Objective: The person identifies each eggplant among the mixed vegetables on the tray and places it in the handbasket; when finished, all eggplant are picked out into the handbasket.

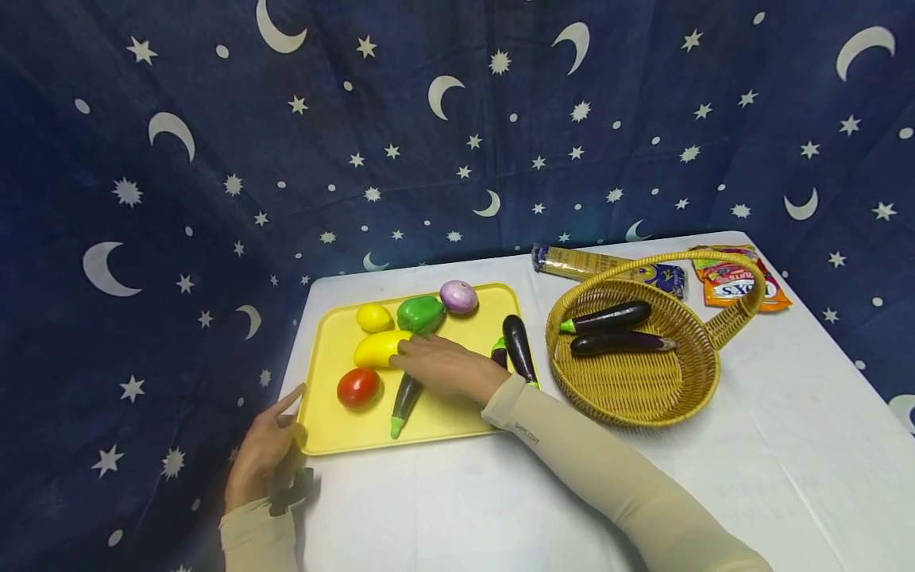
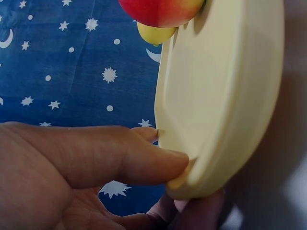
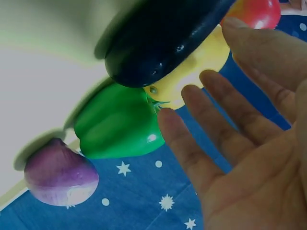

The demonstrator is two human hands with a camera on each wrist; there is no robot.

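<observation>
My left hand [image 1: 264, 454] grips the near left corner of a yellow tray [image 1: 443, 419], thumb on the rim [image 2: 192, 175] and fingers beneath. Over the tray, my right hand [image 1: 452, 367] has its fingers extended and spread, holding nothing. Its fingertips are close to a long yellow fruit [image 1: 379, 349] and a dark eggplant [image 1: 407, 397], whose far end the hand hides in the head view. Around them lie a tomato [image 1: 359, 388], a lemon [image 1: 375, 318], a green bell pepper [image 3: 120, 124] and a purple onion [image 3: 61, 175]. Two more eggplants [image 1: 519, 347] lie at the tray's right side.
Right of the tray stands a wicker basket [image 1: 636, 401] with a tall handle, holding two eggplants [image 1: 620, 342]. Behind it lie a pack of spaghetti [image 1: 579, 264] and orange snack bags [image 1: 739, 282]. A dark starry cloth [image 1: 400, 95] hangs behind the white table [image 1: 429, 508].
</observation>
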